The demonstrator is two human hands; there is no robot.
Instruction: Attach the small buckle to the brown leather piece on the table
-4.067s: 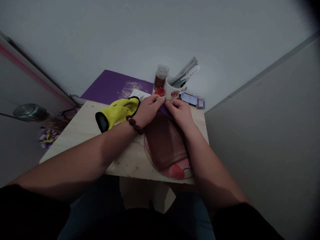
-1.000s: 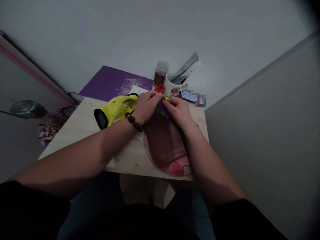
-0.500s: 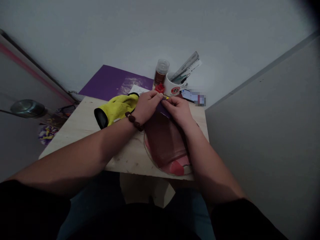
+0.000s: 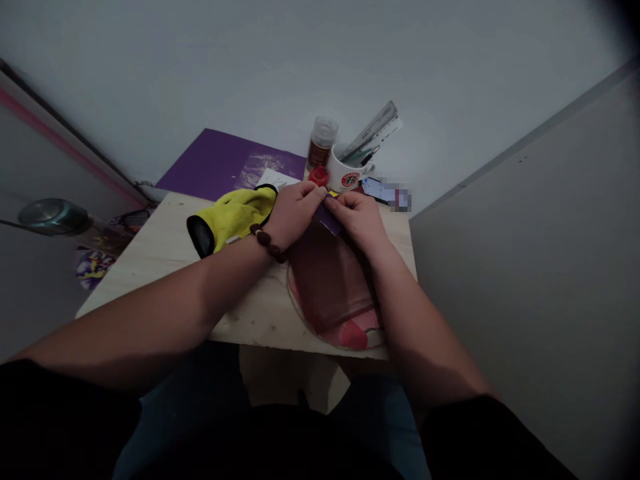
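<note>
Person is working with both hands close together above a wooden table (image 4: 150, 250). Left hand (image 4: 294, 212) is pinching the top end of a purple piece (image 4: 327, 221), thumb meeting fingers; exact grip is too small to tell. Right hand (image 4: 361, 219) is pinching the same piece from its right side, thumb against a bent forefinger, other fingers curling in. Purple piece is sitting between the two hands, over the far end of a brown sheet (image 4: 325, 287). Brown sheet is lying on a round pink mat (image 4: 354, 335), near the table's front edge. Beaded bracelet (image 4: 269, 243) is circling the left wrist. Yellow glove (image 4: 233, 215) with black trim is lying just left of that wrist. Beyond the hands, a white mug (image 4: 345, 177) is holding a clear ruler (image 4: 369, 133); a bottle (image 4: 320, 143) is standing beside it, and a red object (image 4: 319, 175) is resting in front. Phone (image 4: 376, 190) is lying right of the mug. Large purple sheet (image 4: 200, 160) is covering the far left corner, and white paper (image 4: 275, 179) is showing behind the glove.
</note>
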